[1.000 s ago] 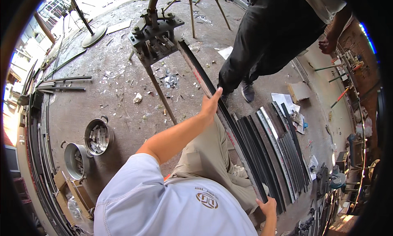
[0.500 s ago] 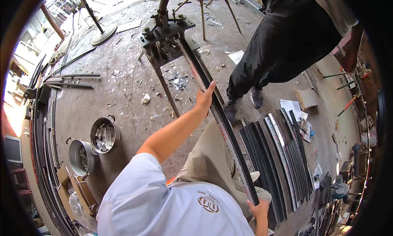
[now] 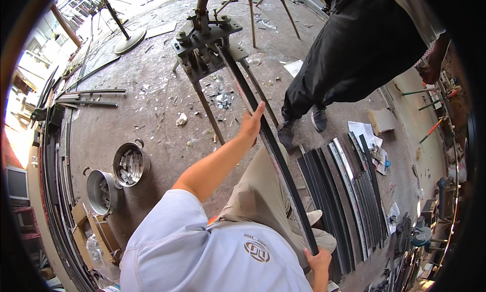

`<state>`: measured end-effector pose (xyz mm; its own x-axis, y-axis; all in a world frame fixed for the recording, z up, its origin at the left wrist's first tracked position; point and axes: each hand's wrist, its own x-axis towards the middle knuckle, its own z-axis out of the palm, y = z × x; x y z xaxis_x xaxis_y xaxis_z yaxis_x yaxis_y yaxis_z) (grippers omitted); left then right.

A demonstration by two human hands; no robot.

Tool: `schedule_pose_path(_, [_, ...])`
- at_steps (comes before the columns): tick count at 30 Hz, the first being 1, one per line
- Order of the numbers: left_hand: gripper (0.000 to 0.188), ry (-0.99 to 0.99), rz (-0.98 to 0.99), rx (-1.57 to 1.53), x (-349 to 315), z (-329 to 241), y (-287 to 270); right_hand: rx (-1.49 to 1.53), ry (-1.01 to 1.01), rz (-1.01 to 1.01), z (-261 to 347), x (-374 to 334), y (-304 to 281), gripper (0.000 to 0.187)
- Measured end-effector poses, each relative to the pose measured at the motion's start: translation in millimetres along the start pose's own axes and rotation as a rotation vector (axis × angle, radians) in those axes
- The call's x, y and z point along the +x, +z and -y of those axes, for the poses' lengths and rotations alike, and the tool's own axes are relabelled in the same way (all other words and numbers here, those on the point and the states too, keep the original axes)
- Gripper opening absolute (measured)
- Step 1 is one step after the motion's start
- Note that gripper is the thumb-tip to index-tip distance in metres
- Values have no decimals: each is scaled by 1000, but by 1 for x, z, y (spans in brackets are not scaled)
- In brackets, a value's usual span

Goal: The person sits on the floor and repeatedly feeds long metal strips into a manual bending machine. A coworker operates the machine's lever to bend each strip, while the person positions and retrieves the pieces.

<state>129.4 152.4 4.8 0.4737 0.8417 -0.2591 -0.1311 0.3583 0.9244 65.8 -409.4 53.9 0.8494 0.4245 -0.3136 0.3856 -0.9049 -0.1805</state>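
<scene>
Slightly nearer the bending stand (image 3: 207, 44) now, one long dark bar (image 3: 273, 150), left hand (image 3: 251, 125) and right hand (image 3: 319, 259) both gripping it.

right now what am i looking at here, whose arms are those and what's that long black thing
This is one picture from a wide fisheye camera worn on a person's head, looking down, so straight edges bend near the rim. The white shirt and tan trousers belong to the wearer. The left hand rests on a long black bar partway along it; the right hand grips its near end. The bar's far end sits in a metal machine on legs. Whether either hand is fully closed I cannot tell. On the concrete floor lie more black bars, two pots with small metal pieces, and scraps. Another person in dark clothes stands beyond the bar.
</scene>
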Motion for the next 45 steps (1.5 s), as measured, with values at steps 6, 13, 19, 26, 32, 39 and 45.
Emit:
schedule_pose_path(6, [50,-132,39,-102,-57,9,-17,7,-30,10,-51,-23,-20,46])
schedule_pose_path(13, [51,-179,-80,-282,-104,-20,-46,31,-152,-34,-49,-56,-16,36])
schedule_pose_path(19, [53,-130,-130,-279,-91,-17,-67,15,-161,-59,-25,-58,-14,42])
schedule_pose_path(26, [55,-134,-130,-275,-91,-27,-72,17,-149,-42,-7,-54,-22,40])
schedule_pose_path(32, [55,-127,-135,-277,-88,-23,-72,-35,-137,-36,-14,-49,-21,42])
schedule_pose_path(39, [54,-98,-128,-223,-62,-28,-86,6,-140,-30,7,-45,-21,43])
schedule_pose_path(45, [55,-116,-112,-259,-49,-41,-90,12,-169,-84,24,-34,-23,44])
